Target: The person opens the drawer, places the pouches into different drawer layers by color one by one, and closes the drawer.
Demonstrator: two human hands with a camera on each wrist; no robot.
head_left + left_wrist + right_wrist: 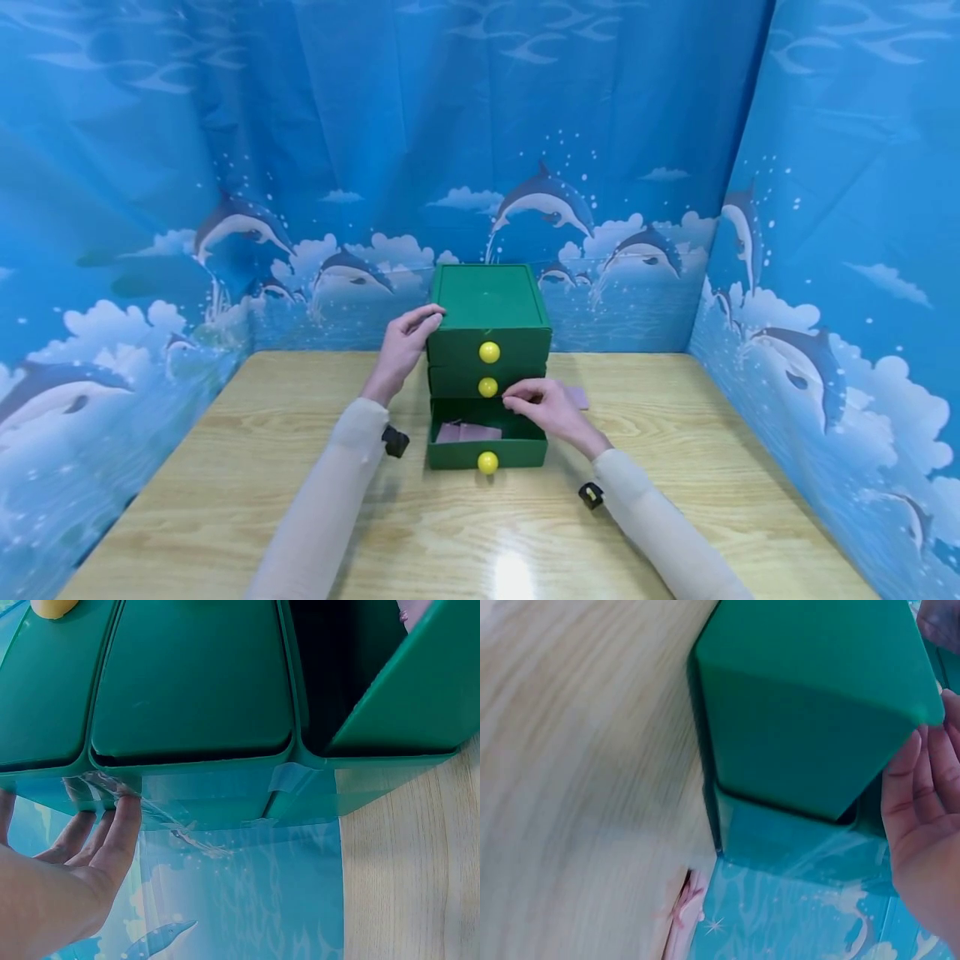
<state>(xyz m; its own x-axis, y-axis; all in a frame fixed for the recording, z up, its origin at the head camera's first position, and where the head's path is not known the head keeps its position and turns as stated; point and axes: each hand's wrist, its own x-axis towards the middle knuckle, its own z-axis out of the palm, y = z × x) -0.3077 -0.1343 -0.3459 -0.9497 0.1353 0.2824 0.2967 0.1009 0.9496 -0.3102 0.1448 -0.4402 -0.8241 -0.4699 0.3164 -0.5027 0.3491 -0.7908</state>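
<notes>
A green three-drawer cabinet [491, 296] with yellow ball knobs stands on the table. Its bottom drawer [517, 455] is pulled out, and a pinkish pouch [478, 432] lies inside on the left. My left hand [403, 346] rests against the cabinet's upper left side; in the left wrist view its fingers [124, 825] touch that wall. Over the right part of the pulled-out drawer is my right hand [551, 407], with thumb and fingertips close to the middle drawer's knob [487, 387]. Nothing shows in its grasp. The right wrist view has its fingers [901, 780] beside the drawer wall.
Behind the right hand, a second pinkish item [578, 397] lies on the table beside the cabinet; a ribbon-like tie [684, 900] shows on it. A blue dolphin-print curtain [375, 167] surrounds the wooden table [300, 467] at the back and sides.
</notes>
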